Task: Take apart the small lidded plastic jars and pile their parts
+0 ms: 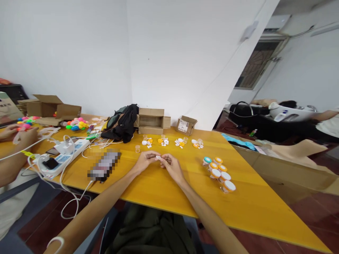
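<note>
Over the middle of the yellow table (pixel 148 190), both my hands meet at a small white piece with dark marks (pixel 158 157). The fingertips of my left hand (pixel 145 160) pinch it from the left. My right hand (pixel 171 165) closes on it from the other side, its fingers curled. What the piece is exactly, I cannot make out. Beyond my hands lie several groups of small white discs (pixel 164 141) and orange lids (pixel 150 140), with clear cups among them. A lone clear cup (pixel 137 149) stands just left of these groups.
Several lidded jars (pixel 215 173) stand at right. A phone (pixel 104 165), a power strip (pixel 66 157) and loose cables lie left. A black bag (pixel 123 123) and open cardboard boxes (pixel 150 121) line the wall. Another person's hands (pixel 26 135) hold colourful pieces at far left.
</note>
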Motion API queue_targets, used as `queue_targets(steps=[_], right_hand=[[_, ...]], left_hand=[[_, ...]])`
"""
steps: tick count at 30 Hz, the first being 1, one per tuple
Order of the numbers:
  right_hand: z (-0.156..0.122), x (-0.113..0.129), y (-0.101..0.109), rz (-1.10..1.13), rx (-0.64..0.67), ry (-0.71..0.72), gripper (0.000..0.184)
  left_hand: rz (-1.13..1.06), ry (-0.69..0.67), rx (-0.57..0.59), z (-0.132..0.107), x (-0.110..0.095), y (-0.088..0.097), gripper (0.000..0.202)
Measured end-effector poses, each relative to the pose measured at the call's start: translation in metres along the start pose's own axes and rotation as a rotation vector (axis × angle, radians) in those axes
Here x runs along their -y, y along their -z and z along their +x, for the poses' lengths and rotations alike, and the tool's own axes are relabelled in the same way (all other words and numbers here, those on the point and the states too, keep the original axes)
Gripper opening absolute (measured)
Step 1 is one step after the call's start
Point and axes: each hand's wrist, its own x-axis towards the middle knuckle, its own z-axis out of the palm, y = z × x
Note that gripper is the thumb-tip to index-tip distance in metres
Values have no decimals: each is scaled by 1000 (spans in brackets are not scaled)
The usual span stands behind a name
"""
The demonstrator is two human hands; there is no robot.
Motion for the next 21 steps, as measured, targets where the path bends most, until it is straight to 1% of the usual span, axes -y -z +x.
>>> queue_targets(steps=[6,13,16,21], right_hand=[[3,-1,0,39,15,-66,45],[6,-5,2,53,-28,-60,47],[7,-8,2,62,-47,-42,46],[5,-9,0,4,-5,-15,45]], left_hand=[[-3,-9,6,-2,-5,-2,28],[3,35,4,-2,-4,-2,35],[6,48,-8,-2,-4,-2,35],[13,27,-33,-2,-4,-2,32]])
